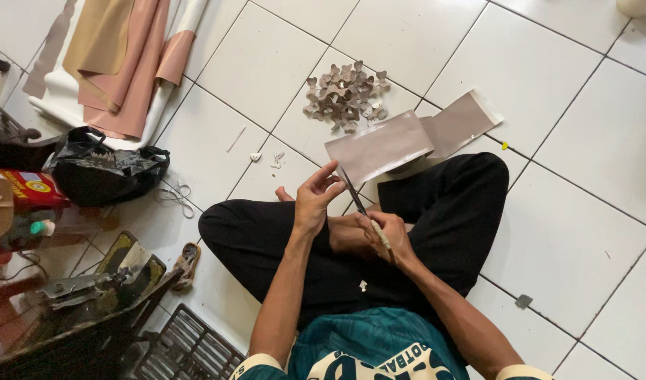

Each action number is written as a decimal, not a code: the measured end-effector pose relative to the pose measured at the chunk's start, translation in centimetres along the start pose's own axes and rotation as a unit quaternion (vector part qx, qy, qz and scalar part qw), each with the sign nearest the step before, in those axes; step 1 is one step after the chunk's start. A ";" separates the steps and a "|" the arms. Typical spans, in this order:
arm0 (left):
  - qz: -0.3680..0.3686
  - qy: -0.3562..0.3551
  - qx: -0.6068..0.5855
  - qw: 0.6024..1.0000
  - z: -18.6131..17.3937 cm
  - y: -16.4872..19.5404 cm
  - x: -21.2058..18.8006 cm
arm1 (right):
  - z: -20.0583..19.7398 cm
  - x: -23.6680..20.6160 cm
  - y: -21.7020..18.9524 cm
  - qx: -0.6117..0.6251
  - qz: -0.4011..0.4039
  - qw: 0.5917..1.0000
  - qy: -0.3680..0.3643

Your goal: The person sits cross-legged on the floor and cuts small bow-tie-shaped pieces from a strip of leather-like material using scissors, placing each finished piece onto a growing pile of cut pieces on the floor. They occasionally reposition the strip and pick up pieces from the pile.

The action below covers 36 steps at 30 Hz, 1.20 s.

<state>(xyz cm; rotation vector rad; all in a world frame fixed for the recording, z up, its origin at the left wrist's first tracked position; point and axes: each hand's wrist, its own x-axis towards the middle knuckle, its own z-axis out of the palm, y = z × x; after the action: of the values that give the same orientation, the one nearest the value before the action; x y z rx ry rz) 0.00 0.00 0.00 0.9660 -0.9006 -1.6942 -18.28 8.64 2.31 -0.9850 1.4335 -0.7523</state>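
the left hand (314,203) pinches the near edge of one taupe sheet (379,146) over the lap; the right hand (390,236) is clenched on one pair of scissors (360,204). a second sheet (460,123) and one heap of cut pieces (345,95) lie on the floor (562,211).

One head-worn view looks steeply down, close over crossed legs (351,239) and tiled floor (562,232).

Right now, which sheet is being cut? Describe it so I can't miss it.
Start at the person's crossed legs on the white tiled floor. Two grey-brown sheets lie past the knees; it is the left sheet, pinched by the left hand with scissors at its edge, unlike the free right sheet.
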 end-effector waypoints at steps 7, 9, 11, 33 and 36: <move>0.013 0.005 0.006 1.000 1.4 1.8 -0.2 | 0.1 -0.2 -0.8 -0.024 -0.036 0.999 -0.002; 0.002 0.011 0.021 1.000 1.3 1.8 -0.6 | -0.1 -0.4 -0.7 0.002 0.007 0.999 -0.042; 0.007 0.007 0.011 1.000 1.2 1.9 -0.3 | 0.0 -0.2 -0.7 -0.010 -0.003 0.999 -0.039; 0.032 0.020 0.081 0.996 0.3 2.0 -0.2 | 0.0 -0.7 0.7 0.001 -0.023 0.997 -0.073; 0.020 0.023 0.046 0.998 0.4 2.0 -0.6 | 0.4 -0.4 -0.5 -0.010 -0.024 0.998 -0.056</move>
<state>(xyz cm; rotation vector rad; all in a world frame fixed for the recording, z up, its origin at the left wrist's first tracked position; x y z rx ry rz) 0.50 0.04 2.02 1.0367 -0.9680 -1.6025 -17.81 8.83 2.85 -1.0634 1.3258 -0.7080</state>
